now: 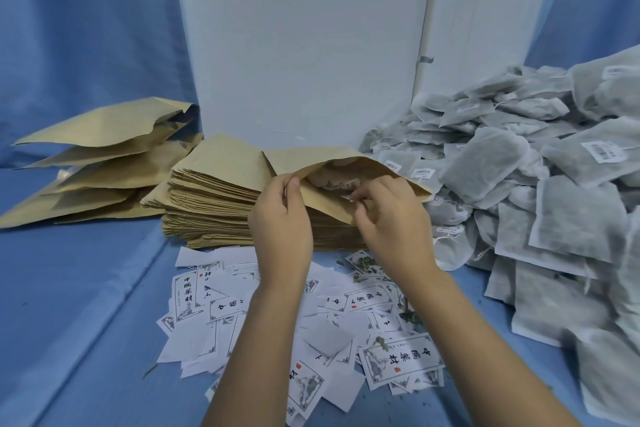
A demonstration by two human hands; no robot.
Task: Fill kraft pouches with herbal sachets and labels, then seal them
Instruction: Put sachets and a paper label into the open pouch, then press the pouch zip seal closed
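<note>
Left hand [280,215] pinches the open pouch [301,158] rim; right hand [391,215] pinches a white slip [348,197] at its mouth (probably a label). Sealing pending; empty stack [214,204] remains.

Pouch stack [221,194] sat centre on counter [86,288], before an upright panel [304,45]. Loose pouches [100,163] lay piled left of it, sachet heap [554,184] right. Labels [346,329] lay scattered in front. One open pouch [318,163] rested atop the stack.
</note>
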